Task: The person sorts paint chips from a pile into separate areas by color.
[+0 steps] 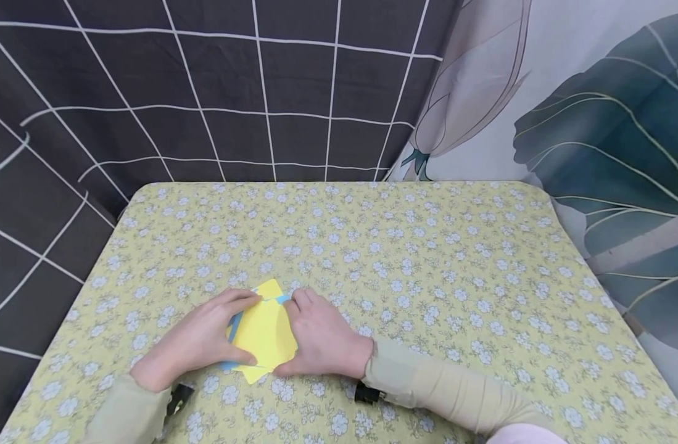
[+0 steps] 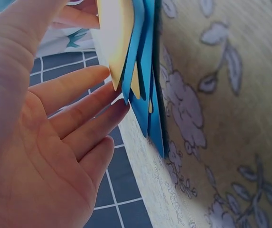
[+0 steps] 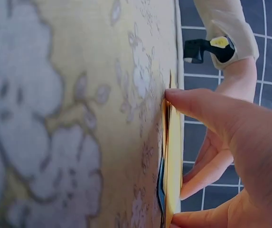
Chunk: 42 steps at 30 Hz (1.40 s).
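A small stack of yellow and blue paper (image 1: 263, 336) lies on the flowered cloth, between my two hands. Yellow is uppermost in the head view, with blue showing along the left side and at the far right corner. My left hand (image 1: 208, 333) holds its left side, thumb at the near edge and index finger at the far edge. In the left wrist view, fingertips (image 2: 102, 73) touch the pointed edges of several blue and yellow layers (image 2: 143, 71). My right hand (image 1: 324, 336) holds the right side, its thumb (image 3: 192, 102) at one end of the thin stack (image 3: 173, 166).
The flowered cloth (image 1: 427, 265) covers the whole table. A dark curtain with white grid lines (image 1: 222, 80) hangs behind and to the left. At the right hangs a leaf-patterned curtain (image 1: 611, 142). A black wrist device (image 1: 366, 393) sits under the right sleeve.
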Each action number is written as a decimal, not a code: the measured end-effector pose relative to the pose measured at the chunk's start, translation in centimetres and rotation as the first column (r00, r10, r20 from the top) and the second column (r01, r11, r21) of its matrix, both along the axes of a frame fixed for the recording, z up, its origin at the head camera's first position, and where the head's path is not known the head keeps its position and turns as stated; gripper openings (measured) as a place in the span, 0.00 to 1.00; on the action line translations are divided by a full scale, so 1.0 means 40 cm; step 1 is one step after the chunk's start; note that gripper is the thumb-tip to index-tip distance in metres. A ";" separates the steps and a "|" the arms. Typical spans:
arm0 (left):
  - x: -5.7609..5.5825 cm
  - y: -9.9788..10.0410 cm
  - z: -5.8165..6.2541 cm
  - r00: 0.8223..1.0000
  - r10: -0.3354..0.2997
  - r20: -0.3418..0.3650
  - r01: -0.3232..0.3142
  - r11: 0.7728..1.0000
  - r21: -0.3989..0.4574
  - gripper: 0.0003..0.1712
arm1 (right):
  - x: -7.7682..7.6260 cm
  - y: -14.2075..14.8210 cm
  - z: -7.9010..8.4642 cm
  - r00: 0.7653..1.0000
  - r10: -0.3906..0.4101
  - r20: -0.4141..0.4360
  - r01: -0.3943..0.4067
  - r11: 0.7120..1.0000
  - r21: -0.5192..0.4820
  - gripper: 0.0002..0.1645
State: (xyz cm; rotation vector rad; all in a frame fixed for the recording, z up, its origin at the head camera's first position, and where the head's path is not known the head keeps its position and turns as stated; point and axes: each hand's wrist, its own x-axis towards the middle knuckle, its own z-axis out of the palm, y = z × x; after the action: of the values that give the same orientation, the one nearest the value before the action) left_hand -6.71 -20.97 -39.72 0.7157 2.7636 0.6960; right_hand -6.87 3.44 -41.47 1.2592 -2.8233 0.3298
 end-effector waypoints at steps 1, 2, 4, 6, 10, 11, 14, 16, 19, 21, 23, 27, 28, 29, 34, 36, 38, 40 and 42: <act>0.001 0.001 -0.001 1.000 0.001 0.002 -0.001 1.000 0.002 0.59 | -0.002 0.000 0.002 1.000 -0.002 0.015 0.002 1.000 -0.001 0.57; 0.001 0.001 -0.002 1.000 0.004 0.003 -0.004 1.000 0.002 0.60 | -0.005 0.001 0.003 1.000 -0.005 0.030 0.005 1.000 -0.003 0.56; 0.002 0.003 -0.004 1.000 0.006 0.001 -0.006 1.000 0.001 0.64 | -0.010 0.005 0.007 0.998 -0.016 0.060 0.017 1.000 -0.014 0.56; 0.003 0.006 -0.004 1.000 -0.001 -0.012 0.001 1.000 -0.005 0.67 | -0.018 0.010 0.009 0.997 -0.026 0.078 0.029 0.999 -0.030 0.56; -0.005 0.011 0.001 0.998 -0.021 -0.052 0.020 1.000 -0.018 0.70 | -0.041 0.023 0.018 0.995 -0.025 0.092 0.035 0.994 -0.101 0.54; -0.010 0.013 0.003 0.998 -0.023 -0.059 0.022 1.000 -0.019 0.69 | -0.049 0.026 0.022 0.995 -0.023 0.095 0.033 0.993 -0.113 0.54; -0.035 0.018 0.012 0.998 -0.007 -0.070 0.007 1.000 -0.008 0.67 | -0.082 0.035 0.038 0.991 -0.018 0.129 0.037 0.989 -0.145 0.59; -0.061 0.020 0.021 0.998 0.010 -0.067 -0.010 1.000 0.007 0.67 | -0.112 0.041 0.049 0.988 -0.019 0.153 0.044 0.986 -0.160 0.62; -0.115 0.020 0.038 0.997 0.034 -0.064 -0.032 0.999 0.037 0.68 | -0.169 0.049 0.070 0.984 -0.024 0.177 0.057 0.981 -0.185 0.66; -0.159 0.020 0.050 0.997 0.043 -0.067 -0.040 0.998 0.055 0.69 | -0.212 0.053 0.085 0.984 -0.030 0.175 0.065 0.979 -0.193 0.67; -0.205 0.021 0.063 0.996 0.046 -0.081 -0.041 0.997 0.066 0.68 | -0.257 0.054 0.099 0.984 -0.035 0.175 0.069 0.978 -0.195 0.67; -0.292 0.026 0.087 0.996 0.031 -0.086 -0.027 0.999 0.046 0.67 | -0.342 0.052 0.126 0.979 -0.050 0.198 0.086 0.980 -0.180 0.65; -0.312 0.029 0.092 0.996 0.032 -0.084 -0.029 0.999 0.036 0.67 | -0.361 0.051 0.131 0.977 -0.056 0.208 0.094 0.980 -0.176 0.65; -0.332 0.031 0.095 0.996 0.031 -0.081 -0.030 0.999 0.021 0.67 | -0.380 0.050 0.135 0.974 -0.066 0.216 0.103 0.980 -0.168 0.64; -0.410 0.038 0.089 0.998 0.050 -0.042 -0.050 0.999 -0.003 0.66 | -0.454 0.036 0.125 0.963 -0.117 0.244 0.151 0.980 -0.126 0.64; -0.429 0.038 0.076 0.998 0.053 -0.015 -0.053 0.999 0.009 0.64 | -0.473 0.028 0.107 0.959 -0.134 0.250 0.165 0.980 -0.107 0.64; -0.443 0.035 0.056 0.999 0.050 0.019 -0.050 0.999 0.020 0.63 | -0.485 0.022 0.085 0.950 -0.143 0.277 0.173 0.981 -0.087 0.64; -0.452 0.033 0.036 0.997 0.050 0.054 -0.052 0.998 0.029 0.61 | -0.491 0.018 0.065 0.942 -0.145 0.304 0.174 0.982 -0.068 0.63; -0.458 0.031 0.018 0.995 0.053 0.082 -0.056 0.998 0.029 0.59 | -0.494 0.016 0.048 0.928 -0.152 0.340 0.181 0.982 -0.056 0.62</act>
State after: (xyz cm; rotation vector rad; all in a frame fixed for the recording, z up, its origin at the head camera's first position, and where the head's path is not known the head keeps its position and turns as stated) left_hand -25.03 -19.73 -39.00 0.6058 2.7131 0.7635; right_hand -26.61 4.08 -39.55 1.0209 -3.1256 0.7134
